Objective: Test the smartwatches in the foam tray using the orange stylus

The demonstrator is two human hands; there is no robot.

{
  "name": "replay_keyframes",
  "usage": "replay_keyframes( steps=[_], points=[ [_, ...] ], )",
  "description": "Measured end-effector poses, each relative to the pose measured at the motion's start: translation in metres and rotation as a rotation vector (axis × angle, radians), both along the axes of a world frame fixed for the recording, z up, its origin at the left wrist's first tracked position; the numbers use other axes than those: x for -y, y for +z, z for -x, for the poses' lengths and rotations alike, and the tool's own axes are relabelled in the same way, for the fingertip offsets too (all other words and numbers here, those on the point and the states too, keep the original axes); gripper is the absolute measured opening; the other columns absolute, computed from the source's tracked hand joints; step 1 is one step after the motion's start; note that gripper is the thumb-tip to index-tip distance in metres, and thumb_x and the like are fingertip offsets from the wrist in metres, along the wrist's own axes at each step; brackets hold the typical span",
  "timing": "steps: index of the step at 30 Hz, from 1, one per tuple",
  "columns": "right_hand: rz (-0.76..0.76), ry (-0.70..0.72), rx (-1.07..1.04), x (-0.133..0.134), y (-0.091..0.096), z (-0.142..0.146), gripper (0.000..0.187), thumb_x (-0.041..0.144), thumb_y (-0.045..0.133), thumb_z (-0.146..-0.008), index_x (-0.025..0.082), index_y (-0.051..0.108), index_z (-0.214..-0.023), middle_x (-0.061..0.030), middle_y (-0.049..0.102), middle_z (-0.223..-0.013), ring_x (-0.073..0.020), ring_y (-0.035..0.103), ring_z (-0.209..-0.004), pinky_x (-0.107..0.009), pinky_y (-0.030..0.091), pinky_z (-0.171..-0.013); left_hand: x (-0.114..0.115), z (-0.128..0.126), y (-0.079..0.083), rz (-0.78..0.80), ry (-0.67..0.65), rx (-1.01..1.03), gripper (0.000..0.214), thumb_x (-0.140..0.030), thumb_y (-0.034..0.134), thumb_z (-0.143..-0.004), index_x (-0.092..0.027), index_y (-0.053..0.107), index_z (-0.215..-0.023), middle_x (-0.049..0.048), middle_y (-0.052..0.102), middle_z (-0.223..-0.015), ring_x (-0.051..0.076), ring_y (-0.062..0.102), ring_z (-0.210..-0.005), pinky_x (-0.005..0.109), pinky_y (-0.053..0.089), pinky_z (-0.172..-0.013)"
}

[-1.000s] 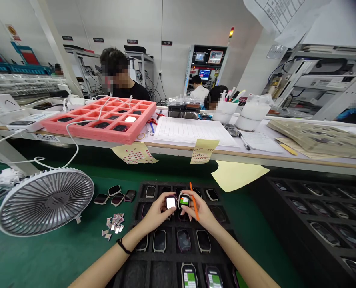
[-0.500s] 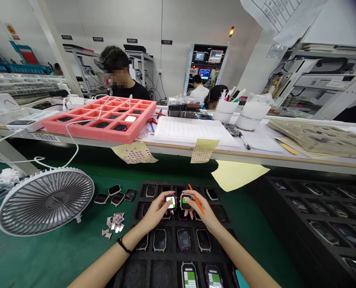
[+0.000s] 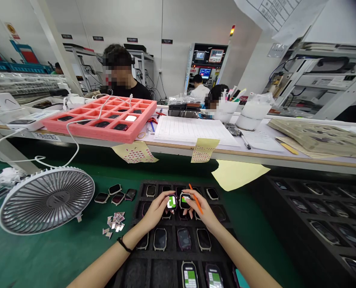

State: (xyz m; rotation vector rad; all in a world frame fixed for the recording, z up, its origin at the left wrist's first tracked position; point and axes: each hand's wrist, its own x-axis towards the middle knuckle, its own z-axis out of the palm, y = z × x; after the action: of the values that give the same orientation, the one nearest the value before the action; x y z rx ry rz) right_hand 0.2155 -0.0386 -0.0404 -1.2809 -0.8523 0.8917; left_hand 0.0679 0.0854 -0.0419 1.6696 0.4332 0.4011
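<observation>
The left hand (image 3: 157, 210) pinches a square smartwatch with a lit white-and-green screen (image 3: 171, 202) between thumb and fingers, and the right hand (image 3: 203, 209) clamps a second black-framed smartwatch (image 3: 185, 201) together with a thin orange stylus (image 3: 197, 204) that angles away past its fingers. The hands are apart but close, each closed on its own watch, and the two watches sit just beside each other above the upper rows of a black foam tray (image 3: 173, 257). Other dark smartwatches (image 3: 160, 239) lie in the pockets of that tray. A thin black band (image 3: 124, 245) circles the left wrist. Left of the tray, on a green mat (image 3: 46, 260), lie four loose dark watches (image 3: 115, 189), a heap of small paper scraps (image 3: 114, 222) and a round grey-and-white fan (image 3: 46, 201). Right of the tray is a second black foam tray (image 3: 316, 228). Beyond the tray, on a bench, a pink foam tray (image 3: 100, 132) holds more dark watches, and a person in a black shirt (image 3: 133, 91) sits behind it
</observation>
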Motion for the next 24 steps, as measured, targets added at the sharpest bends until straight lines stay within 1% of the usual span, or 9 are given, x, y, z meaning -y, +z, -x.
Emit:
replay_keyframes(
  steps=[3, 6, 8, 10, 13, 18, 21, 24],
  points=[
    [-0.009, -0.009, -0.005, 0.0, -0.002, -0.001, 0.034, 0.043, 0.062, -0.079, 0.022, 0.056, -0.105, 0.0008, 0.054, -0.076, -0.0119, 0.061, -0.051, -0.019, 0.043, -0.037, 0.001, -0.001, -0.005, 0.038, -0.033, 0.026, 0.046, -0.039, 0.045, -0.088, -0.019, 0.042, -0.129, 0.0068, 0.059, -0.104, 0.015, 0.057, -0.075, 0.026, 0.045, -0.064],
    [-0.012, -0.005, -0.01, -0.001, -0.003, -0.001, 0.033, 0.042, 0.062, -0.079, 0.023, 0.056, -0.105, 0.0004, 0.055, -0.078, -0.0117, 0.061, -0.05, -0.019, 0.042, -0.036, 0.001, -0.004, -0.01, 0.073, -0.053, 0.076, 0.052, -0.037, 0.054, -0.084, -0.019, 0.037, -0.13, 0.0088, 0.056, -0.112, 0.017, 0.058, -0.084, 0.028, 0.046, -0.072],
    [-0.007, 0.001, -0.01, -0.001, -0.002, -0.001, 0.033, 0.042, 0.062, -0.079, 0.023, 0.055, -0.105, -0.0005, 0.056, -0.08, -0.0122, 0.062, -0.051, -0.02, 0.042, -0.036, 0.0, -0.005, -0.012, 0.077, -0.036, 0.093, 0.052, -0.036, 0.058, -0.081, -0.018, 0.04, -0.127, 0.0093, 0.056, -0.111, 0.017, 0.058, -0.085, 0.029, 0.046, -0.076],
    [0.007, 0.005, -0.005, -0.001, -0.002, -0.001, 0.033, 0.042, 0.061, -0.079, 0.023, 0.055, -0.106, -0.0012, 0.057, -0.082, -0.013, 0.063, -0.051, -0.02, 0.042, -0.037, 0.0, -0.006, -0.013, 0.073, -0.011, 0.092, 0.051, -0.036, 0.061, -0.079, -0.017, 0.044, -0.123, 0.0081, 0.058, -0.104, 0.016, 0.058, -0.082, 0.029, 0.047, -0.074],
    [0.018, 0.005, -0.001, -0.002, -0.004, 0.0, 0.035, 0.043, 0.062, -0.078, 0.022, 0.055, -0.106, -0.0009, 0.056, -0.081, -0.0132, 0.063, -0.051, -0.02, 0.042, -0.037, -0.001, -0.006, -0.01, 0.088, 0.024, 0.084, 0.046, -0.039, 0.062, -0.077, -0.017, 0.05, -0.115, 0.0044, 0.058, -0.091, 0.015, 0.056, -0.075, 0.027, 0.049, -0.066],
    [0.006, 0.009, 0.004, -0.004, -0.009, -0.001, 0.038, 0.042, 0.065, -0.076, 0.022, 0.053, -0.106, -0.0007, 0.056, -0.081, -0.0124, 0.062, -0.05, -0.019, 0.04, -0.036, -0.001, -0.004, -0.003, 0.101, 0.07, 0.037, 0.037, -0.048, 0.056, -0.08, -0.017, 0.057, -0.102, 0.0009, 0.057, -0.076, 0.015, 0.055, -0.067, 0.023, 0.047, -0.053],
    [0.008, 0.011, 0.005, -0.003, -0.009, -0.001, 0.037, 0.043, 0.064, -0.077, 0.022, 0.053, -0.106, -0.0006, 0.056, -0.08, -0.0126, 0.063, -0.05, -0.019, 0.04, -0.036, -0.001, -0.002, -0.002, 0.083, 0.08, 0.033, 0.036, -0.05, 0.052, -0.082, -0.017, 0.059, -0.095, 0.0005, 0.057, -0.072, 0.015, 0.055, -0.065, 0.022, 0.045, -0.05],
    [0.015, 0.016, 0.01, -0.002, -0.007, -0.001, 0.037, 0.044, 0.063, -0.077, 0.022, 0.054, -0.106, -0.0007, 0.056, -0.081, -0.0129, 0.063, -0.051, -0.02, 0.041, -0.036, -0.001, -0.003, -0.003, 0.058, 0.067, 0.045, 0.034, -0.048, 0.052, -0.083, -0.017, 0.059, -0.096, 0.0008, 0.058, -0.075, 0.015, 0.056, -0.068, 0.023, 0.046, -0.055]
  ],
)
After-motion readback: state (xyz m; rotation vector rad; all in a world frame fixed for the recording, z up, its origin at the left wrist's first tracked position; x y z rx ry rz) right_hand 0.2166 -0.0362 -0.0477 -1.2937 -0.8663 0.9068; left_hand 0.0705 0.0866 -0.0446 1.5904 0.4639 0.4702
